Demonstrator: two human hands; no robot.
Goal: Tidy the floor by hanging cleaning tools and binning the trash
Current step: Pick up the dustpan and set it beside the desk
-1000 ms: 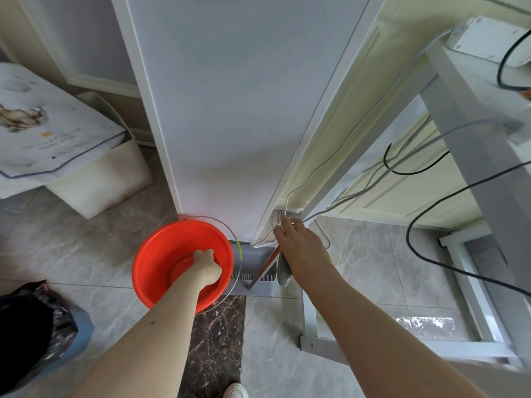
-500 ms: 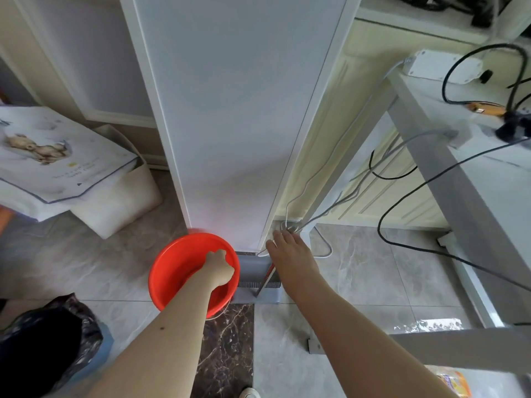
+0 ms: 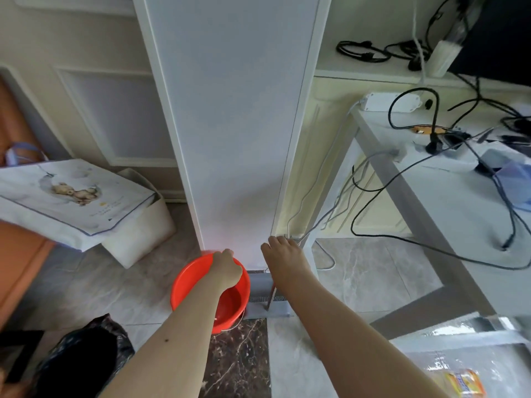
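A red plastic bucket (image 3: 198, 294) sits low against the foot of a tall white panel (image 3: 230, 110). My left hand (image 3: 227, 268) is a fist at the bucket's far rim and grips it. My right hand (image 3: 284, 259) reaches to the panel's bottom right corner, where several cables come down. A thin reddish tool handle (image 3: 270, 300) runs down from under its palm and the hand seems to hold it; its fingertips are hidden. A black trash bag (image 3: 86, 363) lies open at the bottom left.
A grey grille base (image 3: 258, 307) lies under the panel. A glass-topped desk (image 3: 448, 214) with trailing black cables stands at the right. A yellow packet (image 3: 462, 383) lies at the bottom right. A printed white bag (image 3: 74, 196) rests on a white box (image 3: 140, 228) at the left.
The view has tilted up and back, showing more of the desk. My left fist has gone from inside the bucket to its far rim. My right hand stays at the panel's corner.
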